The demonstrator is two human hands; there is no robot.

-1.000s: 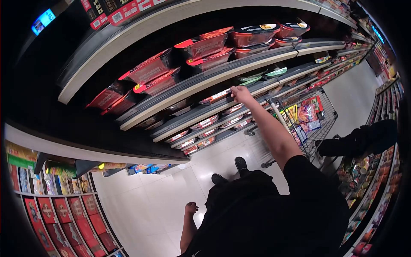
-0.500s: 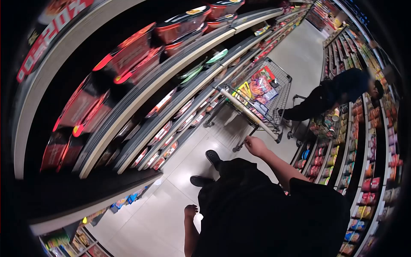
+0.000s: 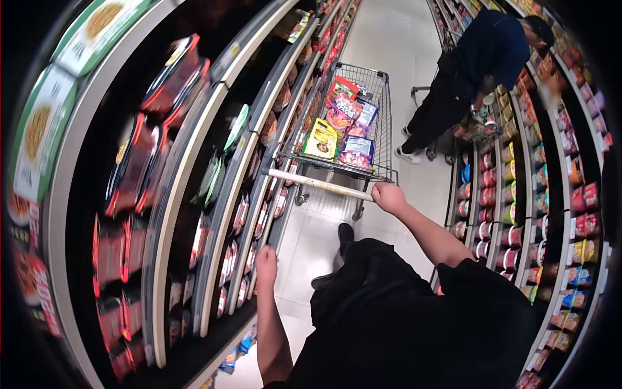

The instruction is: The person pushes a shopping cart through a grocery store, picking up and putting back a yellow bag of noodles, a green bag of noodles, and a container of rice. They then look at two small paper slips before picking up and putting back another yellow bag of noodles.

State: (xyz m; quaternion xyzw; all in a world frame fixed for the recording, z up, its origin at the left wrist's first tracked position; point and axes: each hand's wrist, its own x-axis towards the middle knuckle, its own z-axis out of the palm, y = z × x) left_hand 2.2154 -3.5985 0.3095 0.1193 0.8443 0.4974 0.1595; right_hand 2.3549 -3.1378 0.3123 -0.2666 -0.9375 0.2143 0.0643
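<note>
My right hand (image 3: 390,197) is closed around the right end of the handle (image 3: 324,185) of a wire shopping cart (image 3: 382,123). Brightly coloured food packets lie in the cart: a yellow one (image 3: 321,139), a red and purple one (image 3: 342,115) and several others. On the other side, my left hand (image 3: 265,264) hangs in the air with its fingers curled in and nothing visible in them. It is below the left end of the handle, apart from it, and close to the lower shelves on the left.
Shelves on the left hold red-and-black packaged bowls (image 3: 134,162). Along the right shelf stand many cup noodles (image 3: 508,256). A person in dark clothes (image 3: 483,55) bends toward that shelf, beside another loaded cart or basket (image 3: 478,129). Pale tiled floor (image 3: 382,39) runs down the aisle ahead.
My right hand has come onto the cart handle. My left hand has risen and moved forward along the left shelf. The view has turned, so the cart appears straighter ahead.
</note>
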